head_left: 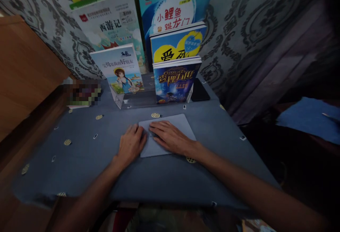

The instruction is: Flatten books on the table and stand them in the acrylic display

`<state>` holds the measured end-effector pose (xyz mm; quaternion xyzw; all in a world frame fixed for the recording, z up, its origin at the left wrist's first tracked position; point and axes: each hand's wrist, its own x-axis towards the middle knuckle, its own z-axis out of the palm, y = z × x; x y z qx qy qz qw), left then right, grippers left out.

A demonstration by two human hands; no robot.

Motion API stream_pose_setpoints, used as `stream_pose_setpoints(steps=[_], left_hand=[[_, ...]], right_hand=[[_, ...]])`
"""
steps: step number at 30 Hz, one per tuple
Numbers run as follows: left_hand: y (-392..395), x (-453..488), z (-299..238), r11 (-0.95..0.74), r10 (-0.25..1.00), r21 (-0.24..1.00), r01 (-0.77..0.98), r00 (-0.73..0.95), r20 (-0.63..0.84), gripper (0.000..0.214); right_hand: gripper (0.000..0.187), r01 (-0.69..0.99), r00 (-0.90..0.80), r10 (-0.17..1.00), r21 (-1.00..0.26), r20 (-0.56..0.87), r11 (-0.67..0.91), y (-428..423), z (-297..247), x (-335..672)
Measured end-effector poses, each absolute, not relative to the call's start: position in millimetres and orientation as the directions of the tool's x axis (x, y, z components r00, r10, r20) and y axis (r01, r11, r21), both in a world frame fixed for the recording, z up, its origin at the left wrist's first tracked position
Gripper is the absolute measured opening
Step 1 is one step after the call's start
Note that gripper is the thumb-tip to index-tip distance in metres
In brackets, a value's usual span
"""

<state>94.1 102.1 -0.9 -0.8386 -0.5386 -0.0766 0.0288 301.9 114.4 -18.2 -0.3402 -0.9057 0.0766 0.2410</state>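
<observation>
– The left hand point(132, 141) and the right hand point(170, 138) are in the middle of the frame. What are they touching?

– A pale, flat sheet point(183, 127). The right hand lies on top of it, spread out flat. Its fingers point to the left.

– And the left hand?

– It is at the left edge of the sheet. Its fingers are a bit bent and close together. I can't tell if it pinches the edge or just rests there.

– Where is the sheet?

– Just below the middle of the frame, lying on the surface point(79, 168). The surface is gray-blue with little yellow spotty pictures.

– What is behind it?

– Books! A light blue book point(108, 71) leans on a clear stand point(118, 100). To the right of it is a dark blue book point(174, 90), and its big letters are upside down. A yellow and blue book point(156, 46) is behind that one.

– And that black thing?

– It looks like a phone point(199, 91). It is right beside the dark blue book.

– I see a curtain point(247, 30) too, at the upper right, with curly shapes.
</observation>
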Motion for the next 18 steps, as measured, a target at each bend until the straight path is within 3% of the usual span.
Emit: stream_pose_setpoints(steps=[5,9,18], left_hand=[[104.5,91.7,-15.7,-0.561,0.798,0.073,0.825,0.515,0.312,0.013],[107.2,89.5,-19.1,-0.57,0.798,0.11,0.814,0.518,0.308,0.013],[109.0,87.0,-13.9,-0.589,0.792,0.107,0.801,0.545,0.273,0.012]], right_hand=[[0.041,0.609,-0.653,0.683,-0.308,0.327,0.731,114.6,-22.6,299.2],[0.049,0.683,-0.61,0.747,-0.304,0.262,0.664,112.3,-23.2,302.9],[0.061,0.895,-0.346,0.923,-0.236,0.166,0.378,99.3,-30.2,359.9]])
